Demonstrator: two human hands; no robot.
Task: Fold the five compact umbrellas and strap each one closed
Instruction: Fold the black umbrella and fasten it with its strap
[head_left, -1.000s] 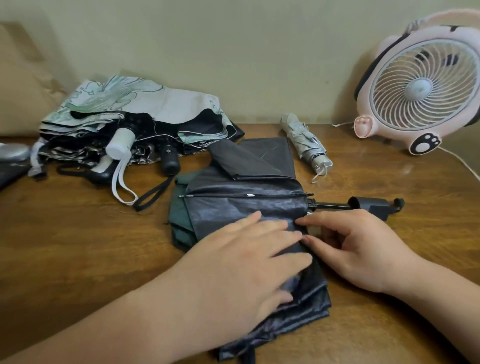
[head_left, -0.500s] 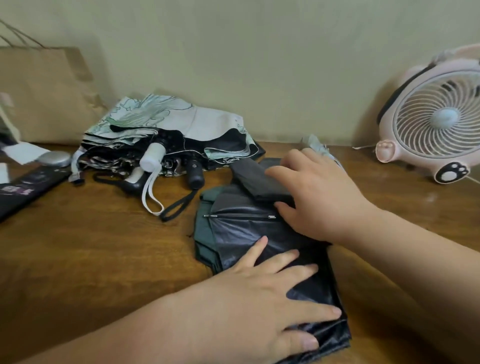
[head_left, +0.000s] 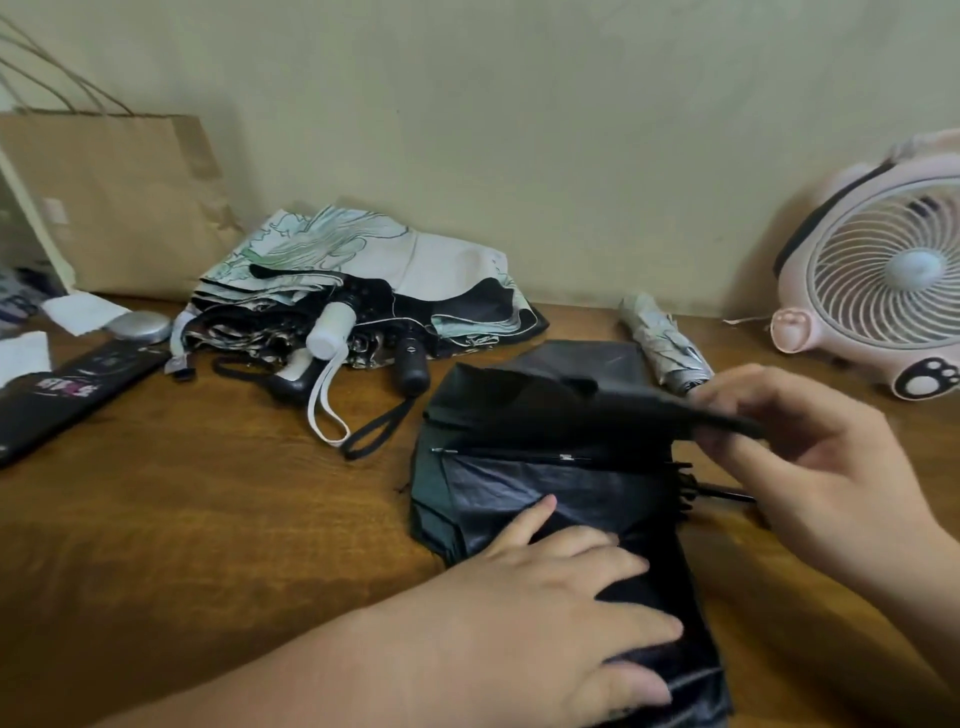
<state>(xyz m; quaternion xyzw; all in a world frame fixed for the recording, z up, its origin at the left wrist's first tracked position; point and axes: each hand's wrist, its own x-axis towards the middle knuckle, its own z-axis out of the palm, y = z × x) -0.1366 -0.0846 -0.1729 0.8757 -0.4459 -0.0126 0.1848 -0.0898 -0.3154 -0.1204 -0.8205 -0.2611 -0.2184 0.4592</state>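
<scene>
Wooden table (head_left: 208, 519), beige wall (head_left: 519, 130) behind. Black umbrella (head_left: 545, 483) left of pink fan (head_left: 883, 291), nearer. Left hand (head_left: 545, 613) flat, fingers straight, pressing it down. Right hand (head_left: 821, 457) pinching canopy flap (head_left: 597, 410), now raised; lay on cloth half-second earlier.

The right hand (head_left: 821, 457), which lay flat on the upper fold of the black umbrella (head_left: 545, 488) half a second ago, now sits further right, pinching that flap (head_left: 545, 402) and holding it raised off the canopy.
</scene>
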